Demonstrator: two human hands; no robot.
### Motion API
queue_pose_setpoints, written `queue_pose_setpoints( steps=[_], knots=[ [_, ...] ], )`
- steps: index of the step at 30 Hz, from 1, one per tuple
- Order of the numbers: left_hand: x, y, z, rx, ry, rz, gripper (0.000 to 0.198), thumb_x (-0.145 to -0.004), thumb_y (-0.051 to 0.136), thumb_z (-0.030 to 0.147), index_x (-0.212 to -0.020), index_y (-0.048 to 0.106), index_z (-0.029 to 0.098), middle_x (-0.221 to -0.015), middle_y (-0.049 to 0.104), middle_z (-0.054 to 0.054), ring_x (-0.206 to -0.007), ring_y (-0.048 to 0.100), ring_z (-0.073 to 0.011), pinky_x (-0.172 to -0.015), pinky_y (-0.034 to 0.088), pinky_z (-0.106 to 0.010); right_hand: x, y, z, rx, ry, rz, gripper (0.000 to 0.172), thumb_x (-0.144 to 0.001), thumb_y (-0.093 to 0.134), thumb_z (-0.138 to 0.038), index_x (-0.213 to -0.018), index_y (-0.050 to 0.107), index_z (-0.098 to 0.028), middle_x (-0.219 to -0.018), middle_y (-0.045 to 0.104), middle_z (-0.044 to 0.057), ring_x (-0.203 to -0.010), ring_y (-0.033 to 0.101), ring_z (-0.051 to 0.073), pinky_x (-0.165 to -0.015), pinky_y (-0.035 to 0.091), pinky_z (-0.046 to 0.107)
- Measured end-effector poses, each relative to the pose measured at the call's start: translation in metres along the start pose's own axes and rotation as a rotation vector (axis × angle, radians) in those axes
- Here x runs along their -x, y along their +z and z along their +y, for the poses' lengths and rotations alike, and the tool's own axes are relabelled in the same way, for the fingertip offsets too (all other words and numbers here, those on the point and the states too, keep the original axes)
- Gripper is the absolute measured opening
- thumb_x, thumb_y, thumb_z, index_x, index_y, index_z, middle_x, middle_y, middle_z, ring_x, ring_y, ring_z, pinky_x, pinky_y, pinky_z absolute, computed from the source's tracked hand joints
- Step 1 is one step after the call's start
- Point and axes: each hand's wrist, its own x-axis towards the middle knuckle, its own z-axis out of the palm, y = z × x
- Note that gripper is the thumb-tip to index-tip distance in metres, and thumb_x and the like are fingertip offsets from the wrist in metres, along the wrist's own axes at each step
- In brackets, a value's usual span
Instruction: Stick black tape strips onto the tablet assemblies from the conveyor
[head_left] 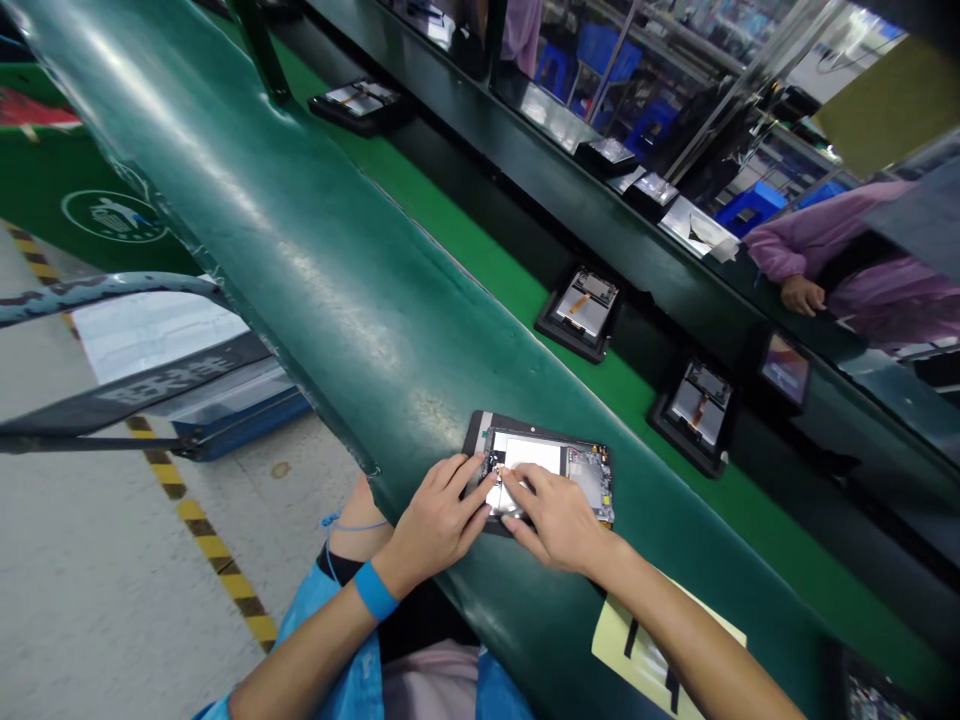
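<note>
An opened tablet (589, 475), its battery and circuit boards exposed, lies on a dark tray (476, 435) on the green bench in front of me. My left hand (442, 515), with a blue band at the wrist, rests on the tablet's left end, fingers stretched out and slightly spread. My right hand (559, 515) comes in from the right over the battery area. Its index fingertip touches the inside near the left end, close to my left fingertips, and its thumb is apart from it. Whatever small part lies under the fingertips is hidden.
Beyond the bench, a green conveyor belt (480, 255) carries more opened tablets (581, 308) in black trays. A yellow sheet (637, 650) lies under my right forearm. Across the line, a person's hand (802, 296) and pink sleeve show. A metal post (259, 50) rises at the upper left.
</note>
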Motion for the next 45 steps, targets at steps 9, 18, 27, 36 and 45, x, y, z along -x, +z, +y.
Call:
queue_pose_setpoints(
  steps=[9, 18, 27, 36, 45],
  knots=[
    [-0.001, 0.001, 0.001, 0.002, -0.012, -0.010, 0.034, -0.097, 0.054, 0.024, -0.127, 0.068, 0.016, -0.134, 0.062, -0.018, -0.121, 0.055, -0.0321, -0.100, 0.052, -0.049, -0.014, -0.011, 0.003, -0.115, 0.134, 0.176, 0.023, -0.108, 0.040, -0.028, -0.111, 0.061, -0.018, -0.102, 0.067, 0.009, -0.091, 0.066, 0.020, -0.079, 0.055, 0.031],
    [0.000, 0.001, 0.001, 0.011, -0.017, -0.002, 0.035, -0.097, 0.053, 0.023, -0.128, 0.067, 0.014, -0.135, 0.062, -0.018, -0.122, 0.055, -0.0320, -0.101, 0.052, -0.049, -0.002, -0.004, 0.003, 0.132, -0.012, 0.130, 0.034, -0.108, 0.041, -0.028, -0.130, 0.061, -0.012, -0.098, 0.068, 0.010, -0.084, 0.063, 0.020, -0.068, 0.050, 0.030],
    [0.001, 0.000, 0.000, 0.027, -0.012, -0.022, 0.037, -0.096, 0.054, 0.022, -0.130, 0.067, 0.015, -0.135, 0.062, -0.019, -0.122, 0.055, -0.0327, -0.100, 0.051, -0.049, -0.003, 0.008, 0.000, 0.199, -0.052, 0.103, 0.037, -0.109, 0.037, -0.026, -0.135, 0.057, -0.008, -0.091, 0.066, 0.010, -0.079, 0.061, 0.021, -0.062, 0.048, 0.032],
    [0.000, 0.001, -0.001, 0.013, -0.014, -0.049, 0.038, -0.096, 0.054, 0.023, -0.132, 0.066, 0.018, -0.136, 0.061, -0.018, -0.122, 0.055, -0.0331, -0.100, 0.051, -0.050, -0.006, -0.004, 0.001, 0.120, -0.008, 0.068, 0.033, -0.109, 0.041, -0.028, -0.130, 0.062, -0.013, -0.090, 0.063, 0.008, -0.079, 0.060, 0.019, -0.063, 0.046, 0.030],
    [-0.003, -0.001, 0.001, -0.024, -0.008, -0.050, 0.037, -0.097, 0.053, 0.023, -0.131, 0.067, 0.017, -0.135, 0.062, -0.018, -0.121, 0.055, -0.0327, -0.099, 0.052, -0.049, -0.029, -0.011, 0.002, -0.060, 0.158, 0.047, 0.016, -0.106, 0.048, -0.025, -0.102, 0.062, -0.018, -0.096, 0.068, 0.005, -0.087, 0.064, 0.019, -0.075, 0.048, 0.030]
  ],
)
